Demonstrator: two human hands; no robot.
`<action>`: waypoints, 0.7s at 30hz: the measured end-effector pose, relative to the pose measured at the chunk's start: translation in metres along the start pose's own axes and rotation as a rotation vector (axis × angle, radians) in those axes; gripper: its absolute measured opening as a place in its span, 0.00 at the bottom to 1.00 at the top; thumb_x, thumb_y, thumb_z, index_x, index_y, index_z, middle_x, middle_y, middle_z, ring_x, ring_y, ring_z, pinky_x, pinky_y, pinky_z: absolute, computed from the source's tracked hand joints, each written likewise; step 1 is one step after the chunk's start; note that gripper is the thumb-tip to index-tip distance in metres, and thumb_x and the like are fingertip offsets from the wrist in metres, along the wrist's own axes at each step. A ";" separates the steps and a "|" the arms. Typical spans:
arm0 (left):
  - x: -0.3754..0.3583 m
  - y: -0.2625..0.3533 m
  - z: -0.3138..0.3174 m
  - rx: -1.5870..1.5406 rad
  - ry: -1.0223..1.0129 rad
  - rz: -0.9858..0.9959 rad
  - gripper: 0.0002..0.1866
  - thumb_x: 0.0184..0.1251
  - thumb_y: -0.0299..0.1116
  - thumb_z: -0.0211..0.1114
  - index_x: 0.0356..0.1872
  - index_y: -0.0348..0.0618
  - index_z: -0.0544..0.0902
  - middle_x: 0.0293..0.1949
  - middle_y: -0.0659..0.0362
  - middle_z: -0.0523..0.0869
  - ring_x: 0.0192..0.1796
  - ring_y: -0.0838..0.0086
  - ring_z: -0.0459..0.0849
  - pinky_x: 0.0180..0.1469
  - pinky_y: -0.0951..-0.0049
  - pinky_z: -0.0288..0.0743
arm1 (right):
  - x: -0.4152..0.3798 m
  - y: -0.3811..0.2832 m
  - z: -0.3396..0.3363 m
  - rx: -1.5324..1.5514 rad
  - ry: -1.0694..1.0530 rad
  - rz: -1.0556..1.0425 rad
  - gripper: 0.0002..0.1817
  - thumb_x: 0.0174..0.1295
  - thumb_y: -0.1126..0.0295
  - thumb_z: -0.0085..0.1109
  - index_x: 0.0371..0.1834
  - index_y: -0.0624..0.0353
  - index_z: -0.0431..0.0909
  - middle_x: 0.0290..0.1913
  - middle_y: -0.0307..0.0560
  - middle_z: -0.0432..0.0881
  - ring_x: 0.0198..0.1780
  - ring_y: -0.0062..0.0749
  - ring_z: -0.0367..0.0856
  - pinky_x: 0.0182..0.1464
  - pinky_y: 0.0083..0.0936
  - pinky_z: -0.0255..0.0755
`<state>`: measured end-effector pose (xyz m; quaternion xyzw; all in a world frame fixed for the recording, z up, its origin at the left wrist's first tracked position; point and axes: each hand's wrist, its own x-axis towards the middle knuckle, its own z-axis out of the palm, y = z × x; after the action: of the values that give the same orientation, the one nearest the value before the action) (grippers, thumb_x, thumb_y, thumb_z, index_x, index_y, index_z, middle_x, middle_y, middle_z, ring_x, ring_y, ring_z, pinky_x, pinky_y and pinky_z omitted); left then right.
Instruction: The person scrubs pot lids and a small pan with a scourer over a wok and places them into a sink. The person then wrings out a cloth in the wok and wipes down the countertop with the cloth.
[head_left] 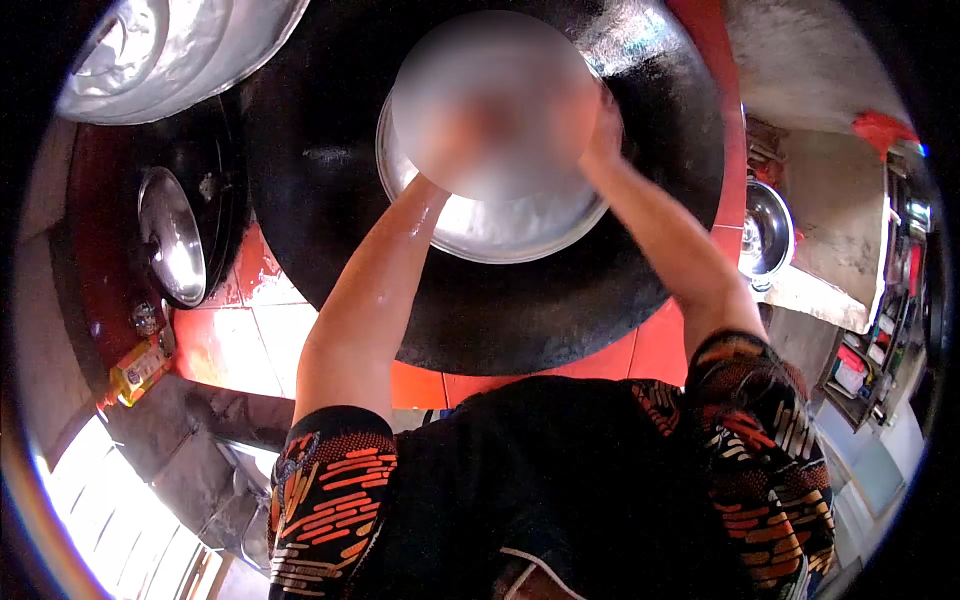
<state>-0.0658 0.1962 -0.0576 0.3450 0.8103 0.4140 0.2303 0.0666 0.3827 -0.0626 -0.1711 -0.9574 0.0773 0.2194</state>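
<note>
Black shirt (540, 480) and patterned sleeves (335, 490) come nearest, forearms reaching to a metal basin (500, 235) inside the big wok (480, 325). Blur hides most of the left hand (455, 155), over the basin, and much of the right hand (603, 135), by its right rim; I can't tell whether either of the 2 is gripping. Red worktop (210, 345) borders the wok; a yellow bottle (140, 372) lies left, a bowl (765, 232) right.

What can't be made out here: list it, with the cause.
Head view:
Left hand: grip, hidden by image blur.
Right hand: fingertips, same blur.
Metal basin: middle, same blur.
Large round metalware: cut off by top edge.
Yellow bottle: label print too small.
</note>
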 end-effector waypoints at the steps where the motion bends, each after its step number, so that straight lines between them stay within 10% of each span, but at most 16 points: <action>1: -0.001 0.000 -0.001 -0.014 -0.003 -0.008 0.14 0.59 0.40 0.67 0.43 0.44 0.85 0.45 0.52 0.80 0.48 0.58 0.82 0.50 0.64 0.77 | -0.031 -0.020 -0.002 0.038 -0.012 0.029 0.17 0.59 0.70 0.53 0.52 0.51 0.77 0.52 0.53 0.73 0.51 0.54 0.74 0.48 0.47 0.72; 3: -0.004 0.005 -0.003 0.043 -0.006 0.073 0.12 0.61 0.36 0.67 0.43 0.42 0.85 0.44 0.52 0.79 0.46 0.60 0.83 0.49 0.65 0.78 | -0.092 -0.045 -0.019 0.001 -0.187 -0.321 0.19 0.58 0.69 0.53 0.55 0.51 0.77 0.58 0.52 0.72 0.58 0.54 0.70 0.52 0.48 0.71; 10: -0.006 0.004 0.000 0.031 0.038 0.023 0.16 0.57 0.37 0.71 0.45 0.43 0.83 0.44 0.51 0.78 0.46 0.57 0.82 0.51 0.64 0.77 | 0.021 -0.012 0.005 -0.058 -0.031 0.089 0.13 0.58 0.70 0.53 0.46 0.48 0.80 0.54 0.46 0.74 0.57 0.52 0.70 0.53 0.52 0.66; 13: -0.014 0.015 -0.001 0.211 0.156 0.251 0.23 0.48 0.39 0.76 0.46 0.45 0.81 0.46 0.52 0.77 0.46 0.55 0.82 0.51 0.62 0.78 | 0.082 0.008 0.039 -0.085 0.074 0.001 0.12 0.59 0.70 0.52 0.45 0.51 0.79 0.51 0.46 0.76 0.52 0.51 0.73 0.52 0.49 0.67; 21: -0.017 0.011 0.001 0.114 0.122 0.058 0.27 0.41 0.39 0.79 0.46 0.44 0.80 0.48 0.52 0.77 0.47 0.54 0.82 0.50 0.60 0.80 | -0.010 0.001 -0.015 0.110 -0.139 -0.256 0.15 0.64 0.66 0.53 0.53 0.52 0.80 0.59 0.43 0.76 0.55 0.46 0.74 0.54 0.48 0.66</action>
<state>-0.0501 0.1884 -0.0474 0.3549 0.8347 0.3940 0.1486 0.0819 0.3817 -0.0533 -0.0295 -0.9786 0.1126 0.1697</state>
